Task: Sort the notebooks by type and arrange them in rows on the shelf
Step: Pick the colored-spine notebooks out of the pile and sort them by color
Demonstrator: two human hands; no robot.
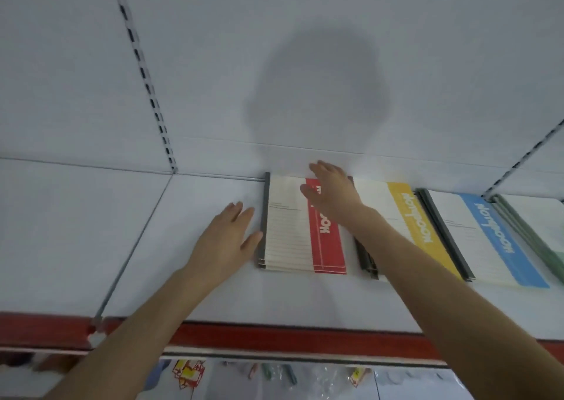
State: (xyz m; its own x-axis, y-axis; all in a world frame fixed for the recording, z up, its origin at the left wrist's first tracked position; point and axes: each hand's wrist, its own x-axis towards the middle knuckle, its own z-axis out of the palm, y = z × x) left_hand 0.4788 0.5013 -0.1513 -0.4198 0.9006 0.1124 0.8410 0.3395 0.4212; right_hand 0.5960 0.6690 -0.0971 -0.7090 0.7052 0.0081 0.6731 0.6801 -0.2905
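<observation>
A stack of red-banded notebooks (290, 231) lies flat on the white shelf (198, 293) against the back panel. My left hand (227, 241) lies flat on the shelf, its fingers straight and its thumb against the stack's grey spine. My right hand (331, 195) reaches over the far end of the stack with straight fingers, resting on or just above the cover. To the right lie a yellow-banded stack (418, 228), a blue-banded stack (494, 241) and a green-edged stack (546, 228), side by side in one row.
The shelf's red front edge (290, 338) runs across below. A slotted upright (143, 73) and a shelf joint (128, 256) lie to the left, another slotted upright (528, 155) at the right. Packaged goods (189, 372) show on the level beneath.
</observation>
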